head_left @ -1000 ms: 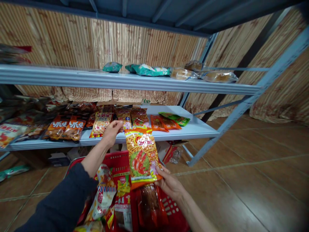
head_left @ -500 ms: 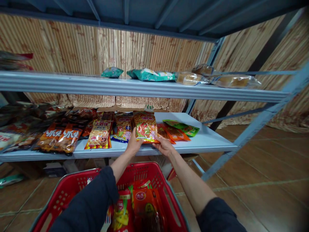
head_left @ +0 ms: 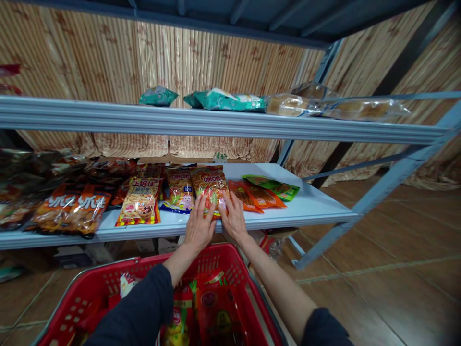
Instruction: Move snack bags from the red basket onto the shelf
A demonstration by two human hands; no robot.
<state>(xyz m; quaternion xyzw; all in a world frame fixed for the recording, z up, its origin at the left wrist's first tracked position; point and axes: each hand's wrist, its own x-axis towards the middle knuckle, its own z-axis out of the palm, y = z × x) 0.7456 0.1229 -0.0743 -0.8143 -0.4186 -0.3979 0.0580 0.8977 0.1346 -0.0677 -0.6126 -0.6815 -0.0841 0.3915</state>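
Observation:
A snack bag [head_left: 209, 179] with a red and yellow print lies on the lower shelf. My left hand [head_left: 200, 222] rests on its lower left part, palm down with the fingers stretched out. My right hand [head_left: 233, 214] lies flat against its lower right corner, fingers extended. Both hands touch the bag without gripping it. Just left of it is a similar snack bag [head_left: 180, 190] with a blue lower edge. Orange flat packets [head_left: 261, 196] lie to the right of my right hand.
Below my arms stands a red shopping basket [head_left: 230, 252] holding several packets. Further left on the lower shelf [head_left: 320, 206] are a yellow-red snack bag [head_left: 140, 201] and orange-brown bags [head_left: 86, 207]. Green packets [head_left: 284, 190] lie at right. The upper shelf [head_left: 216, 122] carries teal packets [head_left: 232, 101] and bread bags [head_left: 293, 105].
Both hands have let go of the snack bag's sides and now lie flat on its lower front. The bag has settled down on the shelf. The camera view has shifted slightly.

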